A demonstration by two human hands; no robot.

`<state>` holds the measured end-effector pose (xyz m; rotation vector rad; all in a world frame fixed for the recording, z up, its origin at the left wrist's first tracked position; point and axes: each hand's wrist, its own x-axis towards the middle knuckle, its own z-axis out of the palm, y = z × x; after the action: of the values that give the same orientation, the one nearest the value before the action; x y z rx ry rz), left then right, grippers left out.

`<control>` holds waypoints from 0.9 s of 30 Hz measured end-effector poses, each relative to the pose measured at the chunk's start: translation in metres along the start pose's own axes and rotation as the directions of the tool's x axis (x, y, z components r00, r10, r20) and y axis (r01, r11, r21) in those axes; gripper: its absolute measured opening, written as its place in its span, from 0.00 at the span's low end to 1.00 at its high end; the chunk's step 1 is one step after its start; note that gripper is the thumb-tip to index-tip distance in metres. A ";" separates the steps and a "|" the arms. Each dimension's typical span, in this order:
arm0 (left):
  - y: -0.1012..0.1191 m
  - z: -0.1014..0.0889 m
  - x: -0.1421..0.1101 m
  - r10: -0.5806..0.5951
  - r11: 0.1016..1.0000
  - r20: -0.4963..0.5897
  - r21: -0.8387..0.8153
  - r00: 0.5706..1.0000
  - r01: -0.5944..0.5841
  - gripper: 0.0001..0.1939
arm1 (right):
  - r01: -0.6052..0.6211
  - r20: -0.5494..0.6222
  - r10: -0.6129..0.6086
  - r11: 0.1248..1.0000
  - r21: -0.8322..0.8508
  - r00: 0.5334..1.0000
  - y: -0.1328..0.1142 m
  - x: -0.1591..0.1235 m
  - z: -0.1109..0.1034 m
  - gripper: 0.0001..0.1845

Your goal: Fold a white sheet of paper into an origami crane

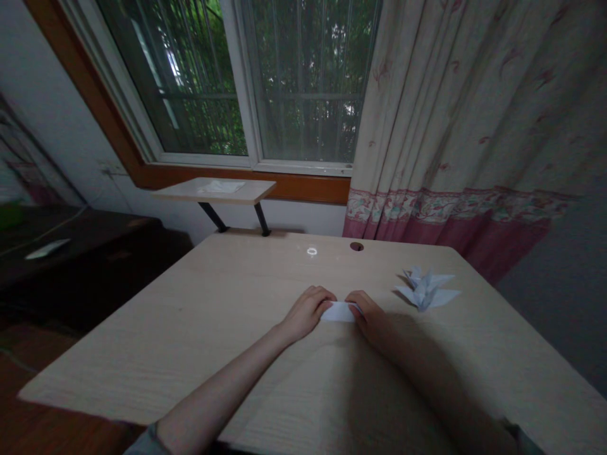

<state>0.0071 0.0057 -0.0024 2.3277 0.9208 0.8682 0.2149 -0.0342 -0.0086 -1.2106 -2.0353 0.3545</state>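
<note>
We are holding a white paper strip [338,312] near the middle of the tabletop [213,309]. Taking the strip as clock centre, our left hand [306,312] is sitting at nine, fingers clamped on the strip's left end; our right hand [370,317] is sitting at three, fingers clamped on its right end. Folded paper shapes [424,293] are lying between two and three o'clock, apart from the right hand. A raised shelf [183,191] is standing toward ten, carrying something white [224,187].
</note>
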 end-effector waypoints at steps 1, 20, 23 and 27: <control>0.000 0.000 0.000 -0.011 1.000 -0.015 -0.020 1.000 0.011 0.10 | 0.014 0.018 -0.014 1.000 0.002 1.000 0.000 0.000 -0.001 0.12; 0.002 0.002 -0.005 -0.093 0.932 -0.072 0.346 0.993 0.112 0.17 | 0.075 0.073 -0.064 0.984 -0.161 0.995 0.004 -0.004 0.002 0.09; 0.001 0.003 -0.005 -0.095 0.940 -0.079 0.322 0.992 0.116 0.16 | 0.099 0.064 -0.091 0.986 -0.137 0.994 0.005 -0.004 0.004 0.08; 0.004 0.002 -0.005 -0.076 0.943 -0.071 0.319 0.995 0.094 0.13 | 0.068 0.035 -0.064 0.991 -0.118 0.997 0.006 -0.005 0.006 0.08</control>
<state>0.0071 -0.0006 -0.0029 2.5215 1.2601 0.8022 0.2161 -0.0342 -0.0185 -1.2114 -2.1440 0.2245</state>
